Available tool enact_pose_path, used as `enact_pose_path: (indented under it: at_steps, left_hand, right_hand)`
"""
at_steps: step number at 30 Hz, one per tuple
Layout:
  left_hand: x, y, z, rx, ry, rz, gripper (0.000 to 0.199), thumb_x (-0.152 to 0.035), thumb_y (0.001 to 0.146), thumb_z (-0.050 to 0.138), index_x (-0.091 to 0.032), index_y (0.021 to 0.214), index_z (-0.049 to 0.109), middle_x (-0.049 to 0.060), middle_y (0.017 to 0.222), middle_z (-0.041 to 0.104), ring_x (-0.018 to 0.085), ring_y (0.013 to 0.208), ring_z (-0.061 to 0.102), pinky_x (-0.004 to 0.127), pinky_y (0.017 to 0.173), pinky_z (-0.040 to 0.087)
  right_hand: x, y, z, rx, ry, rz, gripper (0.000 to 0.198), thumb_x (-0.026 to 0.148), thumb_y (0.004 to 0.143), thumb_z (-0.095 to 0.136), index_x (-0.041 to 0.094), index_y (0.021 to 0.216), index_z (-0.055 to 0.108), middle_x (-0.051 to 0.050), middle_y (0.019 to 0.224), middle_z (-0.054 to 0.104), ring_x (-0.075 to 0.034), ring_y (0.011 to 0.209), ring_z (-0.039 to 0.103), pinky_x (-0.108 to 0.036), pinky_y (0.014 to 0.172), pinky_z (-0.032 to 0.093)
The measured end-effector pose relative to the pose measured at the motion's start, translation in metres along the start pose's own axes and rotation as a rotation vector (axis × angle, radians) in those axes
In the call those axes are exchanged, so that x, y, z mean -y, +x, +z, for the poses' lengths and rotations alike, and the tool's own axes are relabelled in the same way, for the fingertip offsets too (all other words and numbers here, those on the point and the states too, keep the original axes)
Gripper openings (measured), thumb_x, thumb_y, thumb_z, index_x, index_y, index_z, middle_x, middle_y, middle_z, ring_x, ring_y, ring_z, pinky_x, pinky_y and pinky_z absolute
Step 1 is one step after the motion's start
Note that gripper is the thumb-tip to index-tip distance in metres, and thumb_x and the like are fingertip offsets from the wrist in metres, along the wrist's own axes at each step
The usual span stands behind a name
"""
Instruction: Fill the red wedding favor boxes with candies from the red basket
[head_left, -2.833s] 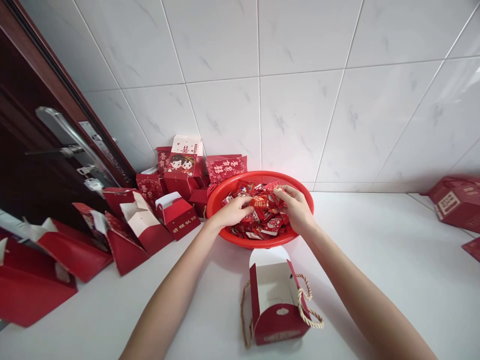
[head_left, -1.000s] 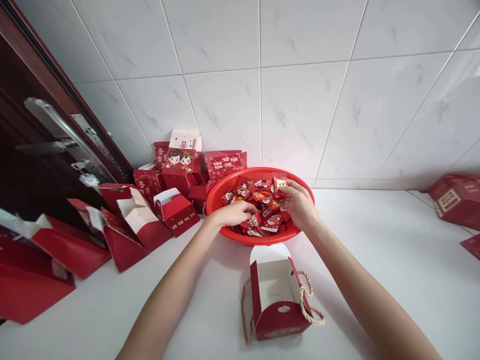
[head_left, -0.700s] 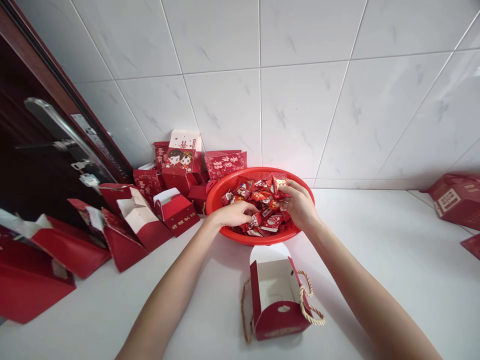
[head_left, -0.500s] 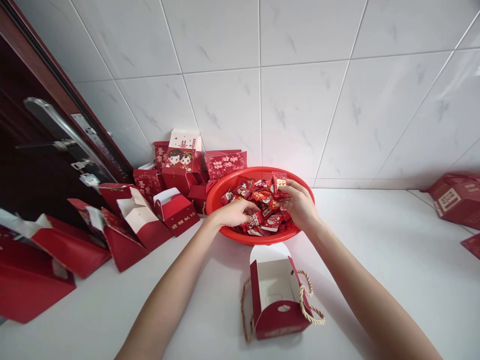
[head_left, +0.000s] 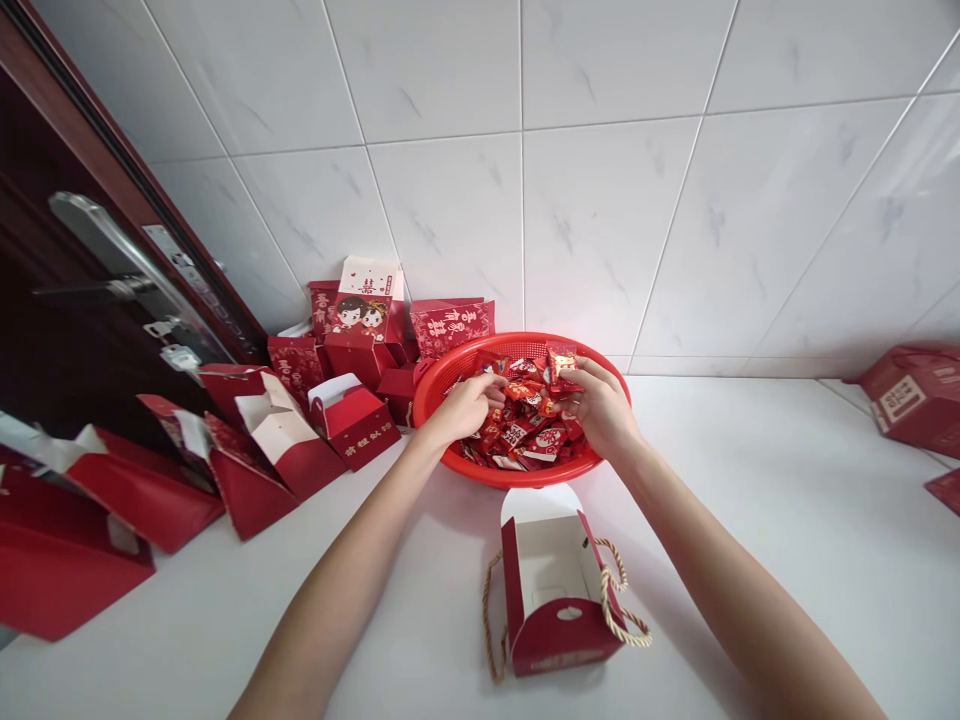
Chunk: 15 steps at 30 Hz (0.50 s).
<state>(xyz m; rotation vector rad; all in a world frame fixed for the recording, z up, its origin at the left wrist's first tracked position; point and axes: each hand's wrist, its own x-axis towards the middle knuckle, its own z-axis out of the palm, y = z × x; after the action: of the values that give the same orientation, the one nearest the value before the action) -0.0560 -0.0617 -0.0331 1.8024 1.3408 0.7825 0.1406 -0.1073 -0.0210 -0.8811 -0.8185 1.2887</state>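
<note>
Red packets [head_left: 550,440] lie between left hand [head_left: 466,408] and right hand [head_left: 604,408]. The right pinches one; the left's grip is unclear.

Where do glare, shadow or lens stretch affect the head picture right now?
Head view, glare: pale sheen on the tiled wall, upper right; head view, shadow: soft darkening on the white table beneath the red basket and around the open box; head view, distortion: the dark door slants steeply at the left edge.
</note>
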Motion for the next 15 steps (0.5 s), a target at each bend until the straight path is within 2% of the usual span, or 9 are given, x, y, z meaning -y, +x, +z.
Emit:
enact_pose_path:
  at_steps: [3, 6, 11, 15]
  left_hand:
    - [0.0, 0.001, -0.003, -0.134, -0.161, 0.053, 0.043, -0.002, 0.067, 0.04, -0.017, 0.1, 0.065, 0.008, 0.105, 0.077, 0.019, 0.097, 0.075, 0.033, 0.094, 0.058]
    - [-0.004, -0.001, -0.006, -0.251, -0.244, 0.089, 0.037, -0.006, 0.067, 0.04, -0.018, 0.094, 0.063, 0.007, 0.104, 0.077, 0.019, 0.1, 0.075, 0.035, 0.097, 0.057]
    - [-0.011, -0.005, -0.006, -0.32, -0.372, 0.129, 0.035, -0.012, 0.073, 0.038, -0.017, 0.1, 0.06, 0.008, 0.099, 0.077, 0.019, 0.097, 0.076, 0.039, 0.094, 0.059]
    - [-0.013, -0.009, -0.008, -0.423, -0.433, 0.228, 0.026, -0.014, 0.072, 0.041, -0.017, 0.091, 0.059, 0.006, 0.089, 0.077, 0.02, 0.089, 0.077, 0.042, 0.095, 0.059]
  right_hand:
    - [-0.001, 0.001, 0.0, -0.003, -0.001, -0.005, 0.024, 0.03, 0.058, 0.078, 0.022, 0.075, 0.063, 0.001, 0.079, 0.066, -0.016, 0.067, 0.059, -0.031, 0.057, 0.05]
    - [-0.001, 0.001, -0.001, -0.012, 0.002, -0.005, 0.027, 0.03, 0.057, 0.079, 0.023, 0.079, 0.064, 0.001, 0.081, 0.066, -0.017, 0.07, 0.059, -0.03, 0.056, 0.05]
    - [-0.002, 0.001, -0.002, -0.007, -0.003, 0.003, 0.029, 0.031, 0.057, 0.08, 0.022, 0.081, 0.066, 0.001, 0.081, 0.066, -0.017, 0.071, 0.059, -0.029, 0.056, 0.051]
    - [-0.002, 0.002, -0.002, -0.004, -0.009, -0.006, 0.027, 0.031, 0.058, 0.079, 0.023, 0.079, 0.065, 0.001, 0.081, 0.067, -0.017, 0.07, 0.059, -0.03, 0.057, 0.051]
